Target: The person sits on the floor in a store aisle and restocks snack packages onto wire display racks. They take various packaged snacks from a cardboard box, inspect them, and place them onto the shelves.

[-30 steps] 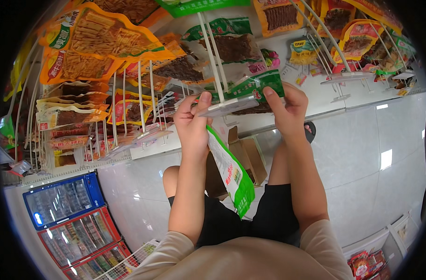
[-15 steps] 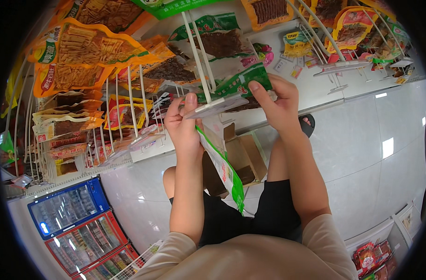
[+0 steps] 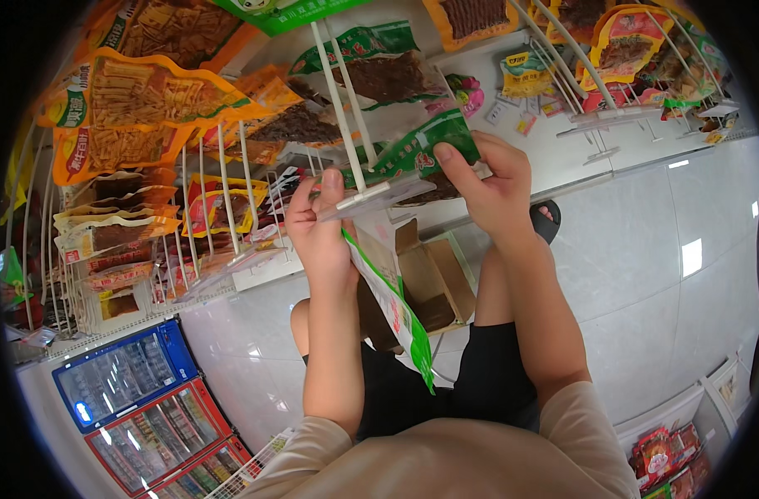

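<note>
My right hand [image 3: 496, 179] pinches the right end of a green-topped snack bag [image 3: 425, 145] with dark brown contents, thumb on its front. This bag sits at the front end of a white double-wire hook [image 3: 346, 108], just behind the clear tag holder [image 3: 378, 196]. On the other side of the hook's end, my left hand [image 3: 317, 233] is closed with its thumb raised. Below its palm hangs a green and white bag [image 3: 392, 299], gripped by the lower fingers, which are partly hidden. Another green-topped bag [image 3: 383, 66] hangs farther back on the hook.
An open cardboard box [image 3: 446, 279] stands on the floor between my legs. Orange snack bags [image 3: 146, 91] hang on hooks to the left, others [image 3: 625, 50] to the right. Blue and red drink coolers [image 3: 126, 374] stand at lower left. More hook ends jut out nearby.
The green-topped bag in my right hand has moved slightly back from the tag holder, showing more of its front. My view has shifted a little; both hands keep their holds.
</note>
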A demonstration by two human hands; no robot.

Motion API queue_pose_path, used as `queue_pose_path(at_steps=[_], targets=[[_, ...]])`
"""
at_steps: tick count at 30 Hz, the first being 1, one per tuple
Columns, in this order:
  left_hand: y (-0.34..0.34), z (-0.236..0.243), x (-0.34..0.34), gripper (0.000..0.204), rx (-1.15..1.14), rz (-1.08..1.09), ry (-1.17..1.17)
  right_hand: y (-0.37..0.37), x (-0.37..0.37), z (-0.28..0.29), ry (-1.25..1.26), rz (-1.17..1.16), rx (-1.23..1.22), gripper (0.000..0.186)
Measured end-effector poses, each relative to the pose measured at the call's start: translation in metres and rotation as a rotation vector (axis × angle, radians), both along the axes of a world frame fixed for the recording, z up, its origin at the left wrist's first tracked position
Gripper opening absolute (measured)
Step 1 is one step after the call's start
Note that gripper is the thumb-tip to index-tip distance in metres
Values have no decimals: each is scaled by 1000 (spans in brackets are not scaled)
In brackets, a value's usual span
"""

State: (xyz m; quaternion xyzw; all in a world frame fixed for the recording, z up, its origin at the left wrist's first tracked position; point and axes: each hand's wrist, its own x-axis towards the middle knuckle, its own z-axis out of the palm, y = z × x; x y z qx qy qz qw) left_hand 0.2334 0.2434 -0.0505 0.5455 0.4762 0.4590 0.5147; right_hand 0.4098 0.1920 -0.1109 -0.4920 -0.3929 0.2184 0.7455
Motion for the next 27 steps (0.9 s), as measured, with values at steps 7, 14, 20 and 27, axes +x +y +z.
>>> queue_pose_path(at_steps=[7,14,20,27], targets=[[-8,14,-1,21,-77,-6,-112,-1,-2,-2,45,2,-11,17],[-5,18,14,28,-58,75,-11,-1,1,0,72,37,-46,12],[-11,10,6,28,-32,58,36,-3,3,1,19,43,-22,8],[-16,6,4,22,-79,108,-132,-8,4,5,62,95,-72,9]])
